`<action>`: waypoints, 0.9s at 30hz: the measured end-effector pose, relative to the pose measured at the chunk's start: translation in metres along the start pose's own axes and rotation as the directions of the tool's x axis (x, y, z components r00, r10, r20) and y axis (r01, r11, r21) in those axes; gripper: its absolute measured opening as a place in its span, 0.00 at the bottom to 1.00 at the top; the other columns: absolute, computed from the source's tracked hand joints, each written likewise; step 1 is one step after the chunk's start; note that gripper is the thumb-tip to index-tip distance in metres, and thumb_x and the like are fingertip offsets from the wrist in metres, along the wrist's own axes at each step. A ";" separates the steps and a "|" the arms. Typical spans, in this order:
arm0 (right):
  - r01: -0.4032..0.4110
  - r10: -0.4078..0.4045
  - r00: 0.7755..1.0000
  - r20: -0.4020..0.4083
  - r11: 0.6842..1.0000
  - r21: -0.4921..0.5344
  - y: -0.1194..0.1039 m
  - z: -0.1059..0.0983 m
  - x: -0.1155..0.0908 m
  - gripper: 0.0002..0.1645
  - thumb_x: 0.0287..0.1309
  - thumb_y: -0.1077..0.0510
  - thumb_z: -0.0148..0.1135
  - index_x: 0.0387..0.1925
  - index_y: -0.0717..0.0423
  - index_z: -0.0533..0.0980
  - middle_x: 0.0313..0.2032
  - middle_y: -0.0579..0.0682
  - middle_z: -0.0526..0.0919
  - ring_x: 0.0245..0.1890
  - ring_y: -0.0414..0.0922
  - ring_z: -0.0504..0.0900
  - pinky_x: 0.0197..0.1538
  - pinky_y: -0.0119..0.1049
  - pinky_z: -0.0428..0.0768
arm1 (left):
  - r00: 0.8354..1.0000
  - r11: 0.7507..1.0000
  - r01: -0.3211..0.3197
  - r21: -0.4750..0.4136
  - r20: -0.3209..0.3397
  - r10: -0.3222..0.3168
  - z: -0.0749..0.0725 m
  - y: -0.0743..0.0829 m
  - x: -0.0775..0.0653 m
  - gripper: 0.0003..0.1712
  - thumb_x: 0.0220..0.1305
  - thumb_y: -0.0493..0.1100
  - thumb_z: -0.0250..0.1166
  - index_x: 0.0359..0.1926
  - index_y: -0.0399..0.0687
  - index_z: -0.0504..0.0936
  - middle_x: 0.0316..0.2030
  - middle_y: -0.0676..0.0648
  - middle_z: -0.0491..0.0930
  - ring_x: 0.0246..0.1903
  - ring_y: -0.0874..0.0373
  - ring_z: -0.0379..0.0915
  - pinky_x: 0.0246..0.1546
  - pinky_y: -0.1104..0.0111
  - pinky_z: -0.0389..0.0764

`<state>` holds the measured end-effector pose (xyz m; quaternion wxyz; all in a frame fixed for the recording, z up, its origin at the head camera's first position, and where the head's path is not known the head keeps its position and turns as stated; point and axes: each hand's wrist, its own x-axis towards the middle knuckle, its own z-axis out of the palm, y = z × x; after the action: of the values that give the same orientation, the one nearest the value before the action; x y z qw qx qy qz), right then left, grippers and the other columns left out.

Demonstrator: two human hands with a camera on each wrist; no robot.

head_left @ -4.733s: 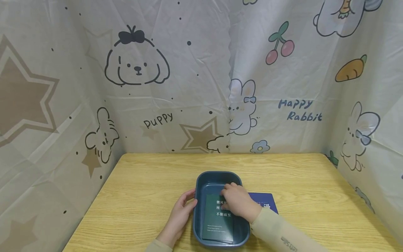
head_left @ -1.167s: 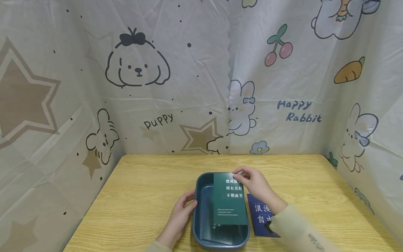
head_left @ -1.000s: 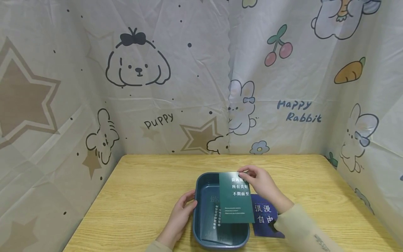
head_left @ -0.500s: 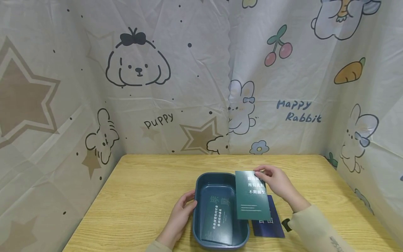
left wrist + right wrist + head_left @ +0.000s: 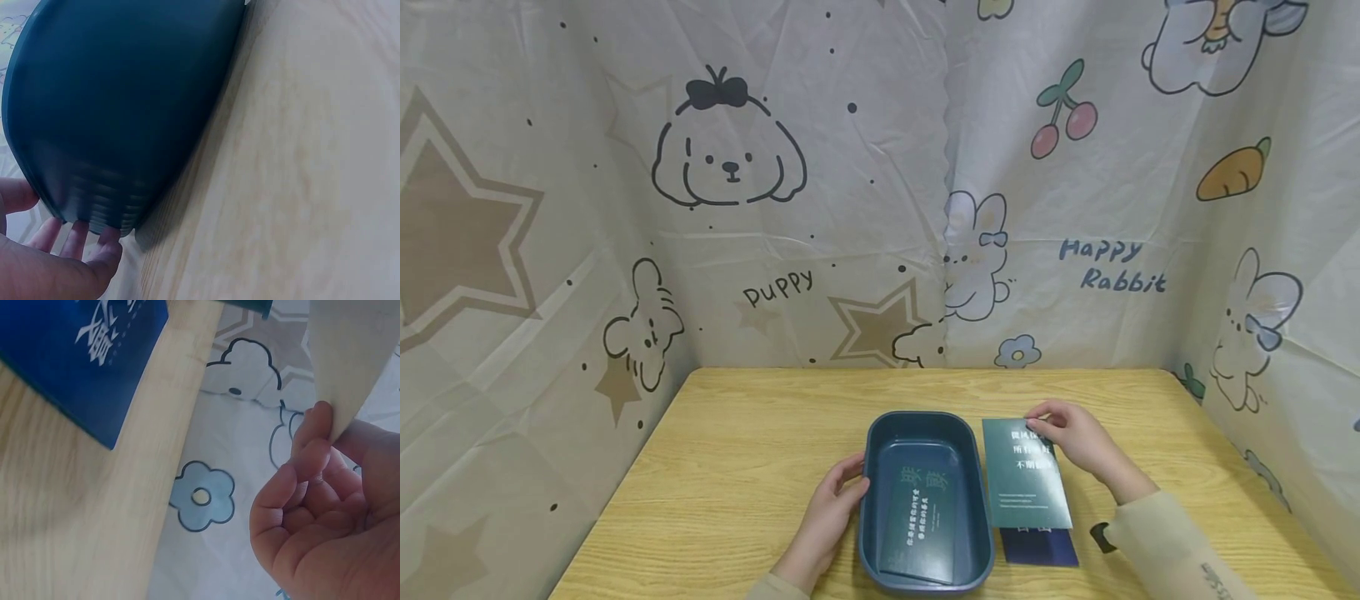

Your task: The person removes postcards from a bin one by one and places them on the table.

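Observation:
My left hand (image 5: 831,508) holds the left side of the dark teal rectangular tub (image 5: 972,567). In the left wrist view, the fingers (image 5: 75,240) touch its outer wall. Thumb and fingertips of my right hand (image 5: 1078,437) pinch the upper right corner of a thin green booklet (image 5: 1026,487) with white Chinese print. Its plain cream underside shows in the right wrist view. Partly hidden beneath it in the head view, a blue booklet (image 5: 1041,550) lies on the table, right of the tub. Inside the tub lies another dark green printed booklet (image 5: 917,533).
The yellow wood-grain table (image 5: 760,450) reaches back to a light curtain (image 5: 865,208) printed with cartoon animals. More curtain hangs at both sides. A black strap (image 5: 1102,537) sits at the right wrist.
My right hand has lifted the green booklet out of the tub and moved it right, over the blue booklet. Another green booklet is uncovered in the tub. The left hand stays put.

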<state>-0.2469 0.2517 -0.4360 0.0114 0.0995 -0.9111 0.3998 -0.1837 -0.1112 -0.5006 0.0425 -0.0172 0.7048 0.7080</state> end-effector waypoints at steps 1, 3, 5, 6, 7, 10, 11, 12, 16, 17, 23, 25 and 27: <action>-0.002 0.002 1.000 0.005 1.000 -0.002 0.002 -0.001 0.000 0.15 0.63 0.50 0.58 0.43 0.55 0.79 0.43 0.57 0.84 0.41 0.48 0.79 0.42 0.48 0.79 | 1.000 1.000 0.001 0.000 0.000 -0.001 0.000 0.000 0.000 0.26 0.67 0.42 0.56 0.65 0.42 0.67 0.63 0.36 0.68 0.64 0.43 0.57 0.64 0.48 0.66; -0.007 0.007 1.000 0.012 1.000 -0.008 0.004 -0.002 -0.001 0.15 0.63 0.49 0.58 0.44 0.55 0.79 0.42 0.56 0.85 0.41 0.48 0.80 0.42 0.49 0.78 | 1.000 1.000 0.002 0.000 -0.002 -0.002 0.000 0.000 0.000 0.26 0.67 0.42 0.56 0.65 0.42 0.67 0.63 0.36 0.68 0.64 0.43 0.57 0.64 0.48 0.66; -0.015 0.015 1.000 0.024 1.000 -0.007 0.006 -0.002 -0.001 0.16 0.63 0.49 0.58 0.44 0.56 0.79 0.42 0.56 0.85 0.40 0.48 0.79 0.42 0.50 0.78 | 1.000 1.000 0.004 0.000 -0.004 -0.004 0.000 0.000 0.000 0.26 0.67 0.42 0.56 0.65 0.42 0.67 0.63 0.36 0.68 0.64 0.43 0.57 0.64 0.48 0.66; -0.022 0.022 0.999 0.028 1.000 -0.008 0.008 -0.002 -0.001 0.16 0.63 0.50 0.58 0.44 0.56 0.79 0.42 0.56 0.85 0.40 0.47 0.79 0.43 0.50 0.78 | 1.000 1.000 0.004 0.000 -0.004 -0.004 0.000 0.000 0.001 0.26 0.67 0.42 0.56 0.65 0.42 0.67 0.63 0.36 0.68 0.64 0.43 0.57 0.64 0.48 0.66; -0.028 0.029 0.999 0.034 1.000 -0.010 0.009 -0.002 -0.001 0.16 0.63 0.49 0.58 0.44 0.56 0.79 0.41 0.56 0.85 0.40 0.47 0.79 0.43 0.50 0.78 | 1.000 1.000 0.006 0.000 -0.004 -0.006 0.000 0.000 0.001 0.26 0.67 0.43 0.56 0.65 0.42 0.67 0.63 0.36 0.68 0.64 0.44 0.57 0.64 0.48 0.65; -0.049 0.050 0.997 0.052 0.999 -0.020 0.013 0.001 -0.001 0.16 0.62 0.49 0.58 0.43 0.56 0.79 0.41 0.55 0.85 0.38 0.46 0.78 0.41 0.48 0.77 | 1.000 1.000 0.007 -0.003 -0.002 -0.007 0.000 -0.001 0.002 0.26 0.67 0.43 0.56 0.65 0.43 0.68 0.63 0.37 0.68 0.64 0.44 0.57 0.65 0.48 0.65; -0.055 0.056 0.997 0.059 0.998 -0.023 0.015 0.002 -0.001 0.15 0.62 0.49 0.58 0.43 0.55 0.80 0.40 0.55 0.85 0.37 0.46 0.78 0.40 0.47 0.77 | 1.000 1.000 0.007 -0.003 0.000 -0.007 0.000 -0.001 0.002 0.26 0.67 0.43 0.56 0.65 0.43 0.68 0.63 0.37 0.68 0.64 0.44 0.57 0.65 0.48 0.65; -0.061 0.063 0.996 0.064 0.998 -0.029 0.017 0.004 -0.001 0.15 0.62 0.48 0.59 0.42 0.55 0.80 0.40 0.54 0.85 0.37 0.45 0.78 0.40 0.46 0.77 | 1.000 1.000 0.008 -0.005 0.000 -0.008 0.000 -0.001 0.002 0.26 0.67 0.42 0.56 0.65 0.43 0.68 0.63 0.37 0.68 0.64 0.44 0.57 0.65 0.48 0.65; -0.089 0.093 0.992 0.082 0.995 -0.042 0.023 0.010 0.000 0.14 0.61 0.49 0.60 0.40 0.54 0.80 0.36 0.52 0.84 0.33 0.45 0.76 0.35 0.42 0.74 | 1.000 1.000 0.008 -0.006 0.003 -0.008 0.000 0.000 0.001 0.26 0.67 0.42 0.56 0.65 0.43 0.67 0.63 0.37 0.68 0.65 0.44 0.56 0.65 0.47 0.65; -0.095 0.099 0.992 0.084 0.995 -0.043 0.024 0.011 -0.001 0.13 0.61 0.49 0.60 0.39 0.54 0.80 0.35 0.51 0.84 0.33 0.45 0.75 0.35 0.42 0.74 | 1.000 1.000 0.009 -0.005 0.003 -0.009 0.000 0.000 0.001 0.26 0.67 0.42 0.56 0.65 0.43 0.68 0.63 0.37 0.68 0.64 0.44 0.57 0.65 0.48 0.65; -0.111 0.117 0.989 0.087 0.992 -0.062 0.025 0.017 -0.004 0.11 0.61 0.51 0.60 0.38 0.55 0.80 0.32 0.50 0.82 0.30 0.45 0.73 0.32 0.40 0.73 | 1.000 1.000 0.007 -0.008 0.008 -0.007 0.000 0.001 0.000 0.27 0.67 0.43 0.56 0.65 0.42 0.67 0.64 0.36 0.67 0.65 0.43 0.55 0.64 0.47 0.65; -0.119 0.125 0.988 0.088 0.991 -0.066 0.026 0.019 -0.004 0.11 0.61 0.52 0.60 0.38 0.54 0.80 0.32 0.50 0.81 0.31 0.45 0.73 0.31 0.39 0.73 | 1.000 1.000 0.008 -0.009 0.010 -0.008 -0.001 0.001 0.000 0.27 0.67 0.42 0.56 0.66 0.42 0.66 0.64 0.36 0.67 0.65 0.43 0.55 0.65 0.47 0.64; -0.132 0.138 0.987 0.087 0.989 -0.070 0.027 0.020 -0.004 0.10 0.61 0.52 0.60 0.38 0.54 0.80 0.32 0.50 0.80 0.31 0.45 0.73 0.32 0.39 0.72 | 1.000 1.000 0.007 -0.010 0.013 -0.007 -0.001 0.001 0.000 0.27 0.67 0.42 0.56 0.66 0.42 0.66 0.64 0.36 0.67 0.65 0.42 0.54 0.65 0.46 0.63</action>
<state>-0.2470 0.2556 -0.4691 -0.0544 0.0556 -0.9277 0.3651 -0.1834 -0.1121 -0.4996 0.0496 -0.0150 0.7008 0.7115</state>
